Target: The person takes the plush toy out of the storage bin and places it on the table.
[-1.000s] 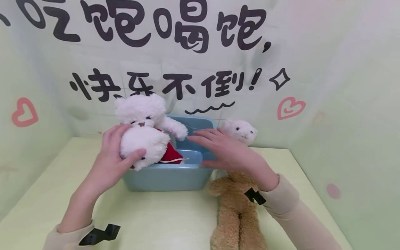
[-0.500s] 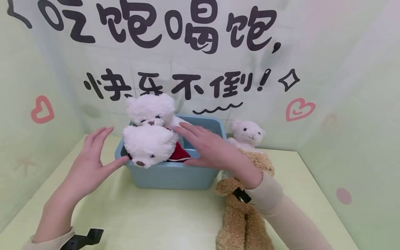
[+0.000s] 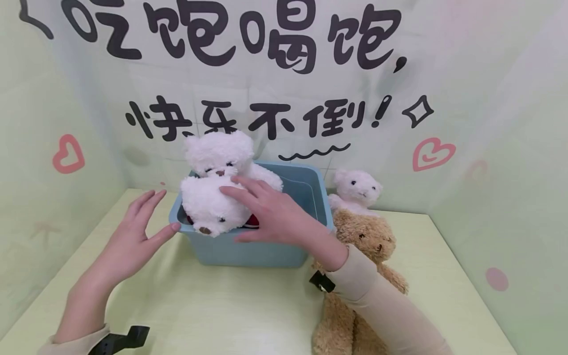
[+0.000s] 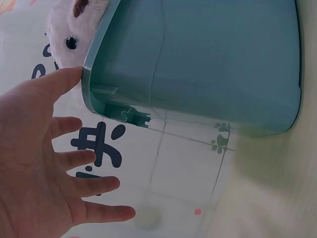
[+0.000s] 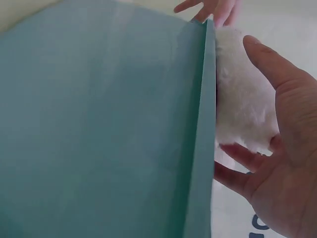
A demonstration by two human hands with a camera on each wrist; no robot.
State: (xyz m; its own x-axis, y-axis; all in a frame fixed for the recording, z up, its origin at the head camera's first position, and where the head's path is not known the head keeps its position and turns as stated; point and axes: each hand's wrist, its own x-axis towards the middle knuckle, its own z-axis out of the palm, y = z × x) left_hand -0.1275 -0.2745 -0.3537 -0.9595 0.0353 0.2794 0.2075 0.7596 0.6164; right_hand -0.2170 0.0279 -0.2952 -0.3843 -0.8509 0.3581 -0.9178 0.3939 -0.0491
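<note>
A light blue plastic bin (image 3: 248, 251) stands on the table with two fluffy white teddy bears in its left part. The front bear (image 3: 213, 199) leans its head over the near rim, and the back bear (image 3: 217, 148) sits upright behind it. My left hand (image 3: 126, 244) has its fingers spread beside the bin, thumb tip at the left rim. From the right, my right hand (image 3: 281, 217) reaches over the bin, its loosely bent fingers at the front bear's head. In the right wrist view, the white fur (image 5: 242, 94) lies between the thumb and fingers, with the thumb apart from it.
Right of the bin lies a brown teddy bear (image 3: 364, 234), partly behind my right forearm. A small white plush bear (image 3: 359, 187) sits beyond it. The table (image 3: 248, 310) meets a printed backdrop (image 3: 284, 118) close behind the bin.
My left hand has let go of the front white bear and drawn back left. The right hand has moved left, to that bear's head. The whole head view has shifted slightly.
</note>
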